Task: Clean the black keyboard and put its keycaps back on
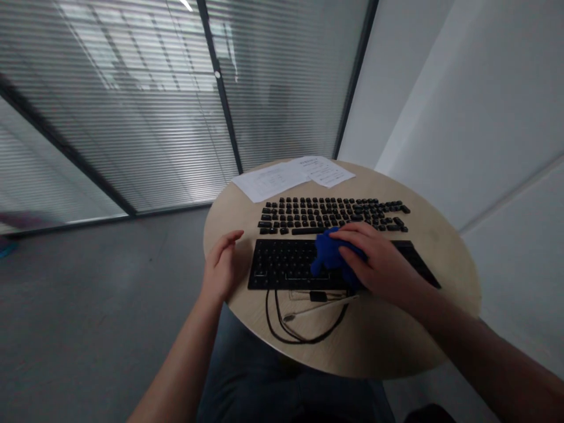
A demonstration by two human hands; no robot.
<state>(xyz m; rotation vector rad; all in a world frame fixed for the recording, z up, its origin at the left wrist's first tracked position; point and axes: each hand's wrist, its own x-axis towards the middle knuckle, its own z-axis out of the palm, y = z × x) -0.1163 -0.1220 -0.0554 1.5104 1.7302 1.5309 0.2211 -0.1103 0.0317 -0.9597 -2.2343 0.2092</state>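
A black keyboard base [282, 258] with its keycaps off lies on the round table. My right hand [368, 252] presses a bunched blue cloth [328, 249] onto the middle of the base, fingers wrapped over the cloth and hiding part of it. To the left of the base, my left hand [224, 264] rests at the table's edge with its fingers apart and nothing in them. Loose black keycaps [317, 214] are laid out in rows just beyond the base.
Sheets of printed paper [277, 179] lie at the table's far side. A black cable [304, 341] loops near the front edge, with a thin light-coloured tool [321, 308] across it. The wooden tabletop [449, 264] is round. Blinds [176, 117] and a white wall [497, 106] stand behind.
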